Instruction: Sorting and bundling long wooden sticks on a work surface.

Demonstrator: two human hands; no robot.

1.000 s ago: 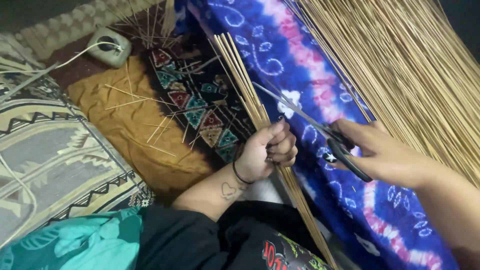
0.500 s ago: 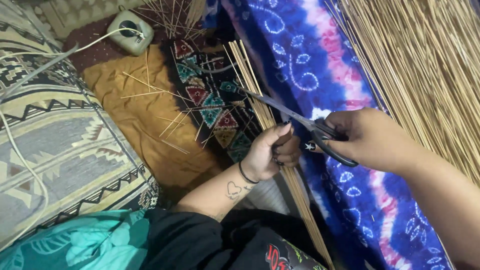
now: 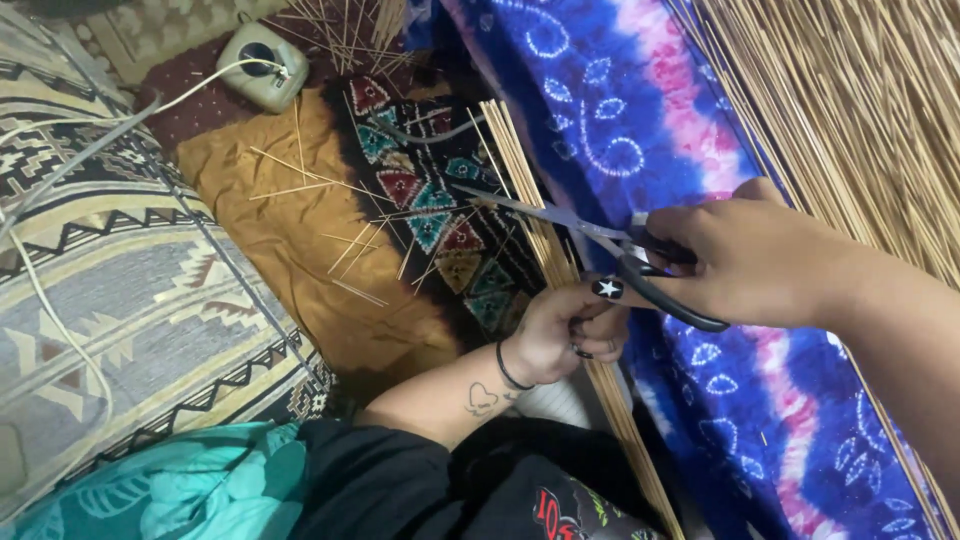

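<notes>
Your left hand (image 3: 560, 335) is closed around a bundle of thin sticks (image 3: 530, 200) lying over the patterned cloth (image 3: 420, 190); your right hand (image 3: 750, 255) grips scissors (image 3: 590, 235), blades parted at the bundle. The sticks look light, stiff and brittle, so hold them close to the blades.

Beside you: a grey power adapter (image 3: 258, 64) with white cable (image 3: 60, 310), loose cut sticks (image 3: 345, 250) on mustard cloth (image 3: 290, 270), patterned cushion (image 3: 130, 290).

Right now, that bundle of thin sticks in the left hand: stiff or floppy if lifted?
Probably fairly stiff as a bundle: the stick bundle runs straight past the left hand unsupported. Likely light, since one hand holds it. Single sticks probably snap or slip out easily; cut pieces lie scattered on the brown cloth.
</notes>
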